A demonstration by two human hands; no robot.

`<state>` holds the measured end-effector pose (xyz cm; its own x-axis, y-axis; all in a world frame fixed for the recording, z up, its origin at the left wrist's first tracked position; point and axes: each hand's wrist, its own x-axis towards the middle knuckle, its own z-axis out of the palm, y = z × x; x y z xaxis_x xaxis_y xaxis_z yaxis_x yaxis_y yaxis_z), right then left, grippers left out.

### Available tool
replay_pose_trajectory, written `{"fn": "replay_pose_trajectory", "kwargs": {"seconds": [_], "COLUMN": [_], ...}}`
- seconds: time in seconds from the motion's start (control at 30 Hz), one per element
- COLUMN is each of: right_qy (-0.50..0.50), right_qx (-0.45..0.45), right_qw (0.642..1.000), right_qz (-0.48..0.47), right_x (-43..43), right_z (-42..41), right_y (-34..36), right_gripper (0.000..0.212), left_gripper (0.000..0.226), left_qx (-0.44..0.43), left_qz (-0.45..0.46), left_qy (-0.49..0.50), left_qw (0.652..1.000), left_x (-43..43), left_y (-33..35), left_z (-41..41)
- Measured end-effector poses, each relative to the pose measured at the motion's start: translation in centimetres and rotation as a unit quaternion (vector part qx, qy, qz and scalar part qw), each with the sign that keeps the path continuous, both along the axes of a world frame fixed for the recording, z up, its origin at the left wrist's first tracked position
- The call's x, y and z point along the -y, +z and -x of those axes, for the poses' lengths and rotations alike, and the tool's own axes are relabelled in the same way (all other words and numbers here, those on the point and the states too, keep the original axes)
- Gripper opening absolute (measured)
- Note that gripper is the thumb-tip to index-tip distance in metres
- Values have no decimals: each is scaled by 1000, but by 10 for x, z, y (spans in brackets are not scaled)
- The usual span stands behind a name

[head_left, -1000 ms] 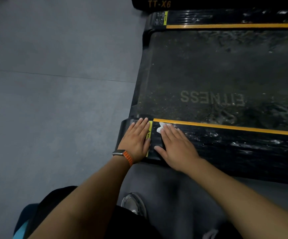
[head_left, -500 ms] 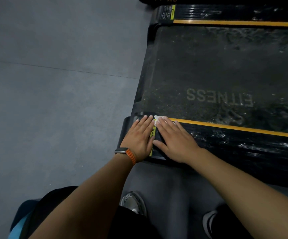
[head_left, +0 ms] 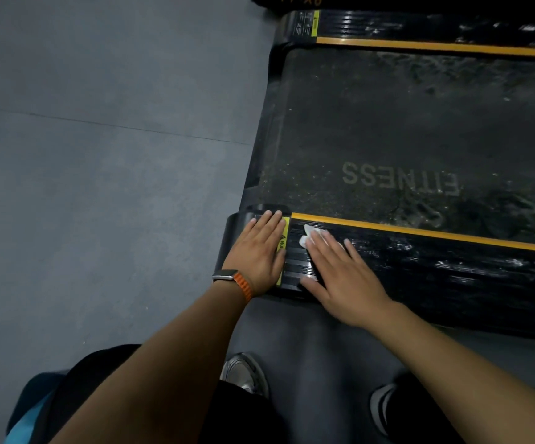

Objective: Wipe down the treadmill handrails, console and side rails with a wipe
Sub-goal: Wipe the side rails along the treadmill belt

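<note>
Wipe (head_left: 311,234) (crumpled, white) under flat right hand (head_left: 343,274) on ribbed side rail (head_left: 452,264); left hand (head_left: 258,251) flat.

- near side rail (head_left: 436,267) runs open to the right of the right hand (head_left: 340,277)
- rail's left end is taken: left hand (head_left: 256,251) lies flat on it, just a narrow gap between the two hands
- belt (head_left: 388,123) past the rail is bare, floor (head_left: 99,155) off to the left too
- shoes (head_left: 243,374) sit on the floor just below the rail
</note>
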<state>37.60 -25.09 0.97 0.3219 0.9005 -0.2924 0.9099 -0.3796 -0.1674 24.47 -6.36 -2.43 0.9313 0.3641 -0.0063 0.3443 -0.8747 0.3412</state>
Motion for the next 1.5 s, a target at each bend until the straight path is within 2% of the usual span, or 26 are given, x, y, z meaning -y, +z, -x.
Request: {"fn": "replay_pose_trajectory", "kwargs": {"seconds": [0.07, 0.17, 0.27, 0.4, 0.53, 0.67, 0.83, 0.93, 1.03, 1.17, 1.3, 1.5], "right_qy": [-13, 19, 44, 9, 30, 55, 13, 44, 61, 25, 50, 22], "right_qx": [-16, -22, 11, 55, 16, 45, 57, 68, 100, 131, 119, 123], "right_qw": [1000, 999, 999, 998, 999, 997, 996, 993, 989, 986, 985, 985], "right_qz": [-5, -18, -5, -21, -34, -42, -72, -80, -94, -102, -117, -116], "right_x": [-7, -20, 2, 16, -14, 14, 18, 9, 36, 43, 13, 52], "right_z": [14, 25, 12, 17, 46, 36, 52, 63, 45, 51, 78, 57], "right_y": [-2, -4, -4, -5, -9, -16, -22, -27, -26, -31, -32, -35], "right_gripper": [92, 91, 87, 92, 97, 90, 93, 92, 83, 82, 84, 80], "left_gripper": [65, 65, 66, 67, 67, 65, 66, 67, 65, 65, 66, 65], "left_qx": [1, 5, 3, 2, 5, 5, 8, 10, 13, 10, 9, 15], "left_qz": [1, 1, 5, 2, 9, 12, 11, 16, 13, 10, 14, 4], "left_qy": [0, 2, -1, 3, 1, 0, 1, -2, 1, 3, 3, 4], "left_qw": [1000, 1000, 1000, 1000, 1000, 1000, 1000, 1000, 1000, 1000, 1000, 1000], "left_x": [0, 1, 0, 1, 2, 1, 0, 0, 1, 0, 1, 2], "left_y": [-1, 0, 1, 3, 3, 3, 4, 3, 3, 3, 3, 5], "left_z": [-1, -1, -1, -1, 0, 0, -1, 0, 0, 0, -1, -1]}}
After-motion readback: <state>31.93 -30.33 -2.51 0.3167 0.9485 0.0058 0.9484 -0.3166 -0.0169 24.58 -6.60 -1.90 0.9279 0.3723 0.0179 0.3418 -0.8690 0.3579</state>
